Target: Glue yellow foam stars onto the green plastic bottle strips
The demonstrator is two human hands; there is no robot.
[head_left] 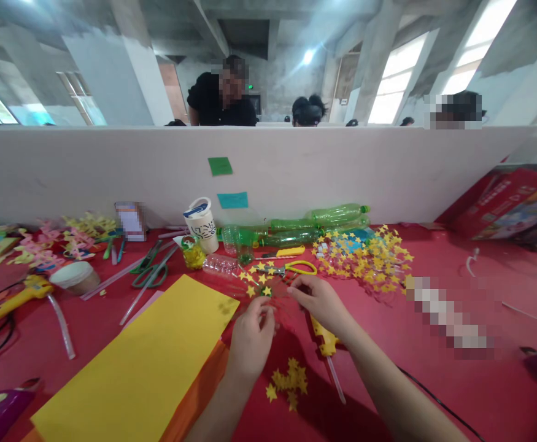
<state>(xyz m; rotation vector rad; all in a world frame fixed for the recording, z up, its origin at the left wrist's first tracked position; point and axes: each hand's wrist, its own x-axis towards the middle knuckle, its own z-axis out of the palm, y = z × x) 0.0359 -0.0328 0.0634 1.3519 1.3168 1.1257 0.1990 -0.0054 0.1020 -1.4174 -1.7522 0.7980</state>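
Note:
Both my hands are over the middle of the red table. My left hand (252, 337) has its fingers curled together just below a small spray of yellow stars (252, 279) with a green piece at its base; what its fingertips pinch is hidden. My right hand (321, 301) is to the right, thumb and forefinger brought together, and anything between them is too small to make out. Under the right hand lies a yellow glue gun (324, 341) with a clear glue stick (336, 380) sticking out of it. Nearer to me is a pile of loose yellow stars (289, 382).
Yellow paper (143, 362) covers the left front. Behind are green scissors (151, 273), a paper cup (202, 227), green plastic bottles (296, 236), yellow-handled pliers (300, 267) and a large star bunch (374, 261). Another yellow glue gun (15, 298) lies left. A white partition (342, 166) stands behind.

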